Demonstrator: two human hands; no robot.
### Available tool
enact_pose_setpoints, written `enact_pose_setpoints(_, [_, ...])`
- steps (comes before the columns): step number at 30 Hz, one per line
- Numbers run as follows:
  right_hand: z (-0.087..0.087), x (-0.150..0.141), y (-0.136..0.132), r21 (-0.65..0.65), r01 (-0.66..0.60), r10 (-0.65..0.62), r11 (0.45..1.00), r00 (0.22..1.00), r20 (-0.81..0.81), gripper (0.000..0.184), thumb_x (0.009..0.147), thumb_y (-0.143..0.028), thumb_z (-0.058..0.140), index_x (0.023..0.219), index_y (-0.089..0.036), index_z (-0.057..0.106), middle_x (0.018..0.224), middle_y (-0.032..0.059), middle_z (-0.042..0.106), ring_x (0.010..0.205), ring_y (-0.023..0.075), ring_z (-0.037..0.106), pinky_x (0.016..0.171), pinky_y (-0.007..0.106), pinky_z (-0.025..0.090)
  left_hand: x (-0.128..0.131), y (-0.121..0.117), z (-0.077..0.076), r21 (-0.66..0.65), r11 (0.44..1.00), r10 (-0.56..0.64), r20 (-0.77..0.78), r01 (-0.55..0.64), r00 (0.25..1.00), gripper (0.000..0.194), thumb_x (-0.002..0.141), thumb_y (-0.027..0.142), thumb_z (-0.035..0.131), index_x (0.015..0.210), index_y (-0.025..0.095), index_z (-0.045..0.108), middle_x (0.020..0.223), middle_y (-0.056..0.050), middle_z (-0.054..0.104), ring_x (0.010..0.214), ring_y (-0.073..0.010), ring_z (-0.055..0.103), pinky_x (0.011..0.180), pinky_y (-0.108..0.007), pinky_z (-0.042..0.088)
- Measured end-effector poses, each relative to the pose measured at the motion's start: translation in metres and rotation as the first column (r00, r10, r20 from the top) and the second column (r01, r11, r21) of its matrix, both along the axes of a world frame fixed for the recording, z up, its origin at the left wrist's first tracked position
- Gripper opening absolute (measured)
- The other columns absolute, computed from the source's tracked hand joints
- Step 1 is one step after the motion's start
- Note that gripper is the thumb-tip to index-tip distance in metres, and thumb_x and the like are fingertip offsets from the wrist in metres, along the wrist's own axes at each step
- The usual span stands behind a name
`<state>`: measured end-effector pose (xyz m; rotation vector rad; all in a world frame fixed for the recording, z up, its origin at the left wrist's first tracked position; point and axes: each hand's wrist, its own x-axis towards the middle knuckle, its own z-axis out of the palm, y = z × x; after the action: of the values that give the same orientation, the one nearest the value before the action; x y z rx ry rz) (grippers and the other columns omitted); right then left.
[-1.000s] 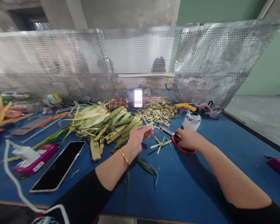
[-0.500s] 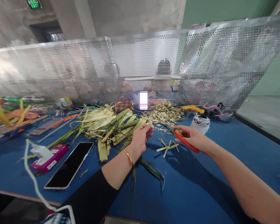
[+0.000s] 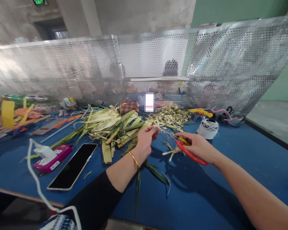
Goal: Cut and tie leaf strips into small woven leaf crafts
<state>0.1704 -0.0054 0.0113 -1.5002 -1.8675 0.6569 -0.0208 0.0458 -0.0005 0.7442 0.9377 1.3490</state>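
Note:
My right hand [image 3: 194, 145] is closed on a pair of scissors [image 3: 193, 156] with red and yellow handles. Their blades point left, toward the fingertips of my left hand [image 3: 145, 140], which are pinched on a small pale piece of corn husk [image 3: 156, 126], mostly hidden by the fingers. Left of and behind that hand lies a pile of corn husks [image 3: 104, 123]. A mound of small husk trimmings [image 3: 174, 117] is beyond both hands. Between the hands, on the blue table [image 3: 189, 204], rests a star-shaped bundle of husk strips [image 3: 171, 155]. Dark green leaves [image 3: 156, 172] spread below my left wrist.
To the left are a black-screened phone [image 3: 73, 166] and a magenta power strip [image 3: 54, 161] with a white plug and cable. A spool of white string [image 3: 208, 128] and a yellow tool [image 3: 201, 111] are at right. A perforated metal screen [image 3: 141, 57] stands behind.
The scissors have swung so their blades come closer to my left fingertips. My right hand is slightly lower and has turned. My left hand keeps its pinch.

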Motion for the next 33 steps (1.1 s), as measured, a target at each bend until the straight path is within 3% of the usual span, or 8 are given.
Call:
enact_pose_setpoints(8, [-0.003,0.004,0.005,-0.064,-0.039,0.035,0.997,0.998,-0.059,0.050,0.065,-0.042,0.073,0.110,-0.020,0.070,0.089,0.0052,0.073,0.085,0.0265,0.065,0.070,0.036,0.053,0.000,0.000,-0.003,0.014,0.999,-0.052,-0.043,0.053,0.998,0.028,0.050,0.027,0.082,0.067,0.016,0.064,0.064,0.002,0.064,0.062,-0.0109,0.061,0.058,-0.020,0.042])
enact_pose_setpoints(15, [-0.006,0.005,0.007,-0.096,-0.080,0.070,0.992,0.992,-0.107,0.047,0.067,-0.045,0.071,0.107,-0.020,0.072,0.083,0.0032,0.072,0.073,0.0219,0.064,0.070,0.036,0.052,-0.002,0.001,0.000,-0.008,0.998,-0.070,-0.070,0.069,0.995,0.029,0.050,0.029,0.083,0.067,0.016,0.064,0.065,0.000,0.065,0.065,-0.0126,0.062,0.060,-0.021,0.043])
enact_pose_setpoints(21, [-0.002,0.003,0.005,-0.067,-0.072,0.069,0.995,0.997,-0.042,0.047,0.069,-0.047,0.068,0.105,-0.018,0.073,0.080,0.0033,0.071,0.070,0.0203,0.061,0.067,0.032,0.049,-0.003,0.002,0.002,-0.012,0.996,-0.084,-0.068,0.083,0.994,0.031,0.048,0.029,0.085,0.067,0.015,0.064,0.064,0.001,0.065,0.065,-0.0125,0.062,0.059,-0.021,0.041])
enact_pose_setpoints(24, [0.000,0.002,0.004,-0.058,-0.042,0.043,0.997,0.999,0.023,0.054,0.068,-0.050,0.068,0.109,-0.014,0.071,0.083,0.0049,0.071,0.073,0.0212,0.061,0.069,0.032,0.049,-0.003,0.002,0.003,-0.040,0.995,-0.088,-0.055,0.086,0.995,0.024,0.055,0.024,0.082,0.067,0.015,0.063,0.064,0.001,0.064,0.063,-0.0111,0.061,0.057,-0.020,0.041])
enact_pose_setpoints(30, [0.000,-0.002,0.001,0.081,0.010,-0.016,0.997,0.997,0.071,0.048,0.075,-0.048,0.060,0.112,-0.018,0.063,0.080,0.0035,0.068,0.067,0.0188,0.061,0.062,0.030,0.049,-0.004,0.000,0.010,-0.143,0.987,-0.070,0.056,0.077,0.996,0.006,0.073,0.015,0.070,0.071,0.015,0.065,0.069,0.000,0.066,0.061,-0.0081,0.061,0.054,-0.017,0.043])
enact_pose_setpoints(33, [0.000,-0.005,-0.002,0.224,-0.031,-0.003,0.974,0.989,0.149,0.046,0.078,-0.044,0.058,0.117,-0.020,0.055,0.092,0.0060,0.065,0.073,0.0188,0.061,0.065,0.031,0.050,-0.006,-0.001,0.016,-0.245,0.962,-0.074,0.186,0.120,0.980,0.004,0.081,0.014,0.064,0.076,0.014,0.064,0.067,0.000,0.065,0.056,-0.0061,0.060,0.048,-0.015,0.042])
